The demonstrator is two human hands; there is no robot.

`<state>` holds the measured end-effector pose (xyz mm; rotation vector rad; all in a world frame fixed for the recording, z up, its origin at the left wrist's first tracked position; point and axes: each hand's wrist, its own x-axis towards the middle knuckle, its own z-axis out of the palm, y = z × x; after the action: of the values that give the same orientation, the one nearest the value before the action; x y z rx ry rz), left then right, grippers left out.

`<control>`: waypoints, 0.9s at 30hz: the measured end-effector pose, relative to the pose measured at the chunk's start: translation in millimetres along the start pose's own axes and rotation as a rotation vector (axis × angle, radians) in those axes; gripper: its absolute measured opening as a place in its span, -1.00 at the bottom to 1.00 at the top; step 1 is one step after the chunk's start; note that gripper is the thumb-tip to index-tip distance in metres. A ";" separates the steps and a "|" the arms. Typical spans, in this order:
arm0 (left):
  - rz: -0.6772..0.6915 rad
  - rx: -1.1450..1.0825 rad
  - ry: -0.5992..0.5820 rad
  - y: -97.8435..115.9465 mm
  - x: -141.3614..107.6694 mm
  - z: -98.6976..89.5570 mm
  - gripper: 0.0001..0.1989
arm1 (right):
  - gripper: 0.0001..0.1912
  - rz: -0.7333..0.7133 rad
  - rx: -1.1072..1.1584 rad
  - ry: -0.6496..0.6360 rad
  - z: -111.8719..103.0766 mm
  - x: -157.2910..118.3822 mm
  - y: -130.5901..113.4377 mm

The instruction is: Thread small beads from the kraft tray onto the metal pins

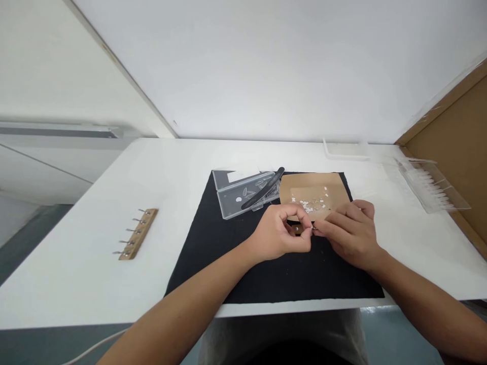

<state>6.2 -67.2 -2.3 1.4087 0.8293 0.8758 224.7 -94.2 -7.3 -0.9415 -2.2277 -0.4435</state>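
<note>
Above the black mat, my left hand is closed in a pinch, thumb and forefinger tips together. What sits in that pinch is too small to name. My right hand meets it there, its fingers closed at a tiny shiny metal piece between the two hands. A small wooden block shows partly behind my left fingers. Just beyond my hands lies a sheet of brown paper with white flakes scattered on it.
An open clear plastic box holds clear nail tips, with a black nail file across it. At left lies a wooden strip with several metal clips. A clear tray with rows of pale tips stands at right, near a wooden panel.
</note>
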 end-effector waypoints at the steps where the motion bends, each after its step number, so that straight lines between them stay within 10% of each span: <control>1: 0.026 0.035 0.008 0.2 -0.5 0.3 -0.88 | -0.91 -0.015 0.008 -0.002 0.5 -0.8 -0.1; 27: 0.165 0.074 -0.003 -0.1 -1.6 -2.0 -0.87 | -0.84 0.034 -0.025 0.007 -3.1 1.7 4.3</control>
<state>3.6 -67.8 -2.4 1.5598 0.7577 0.9766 228.3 -92.1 -3.7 -0.9875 -2.2017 -0.4597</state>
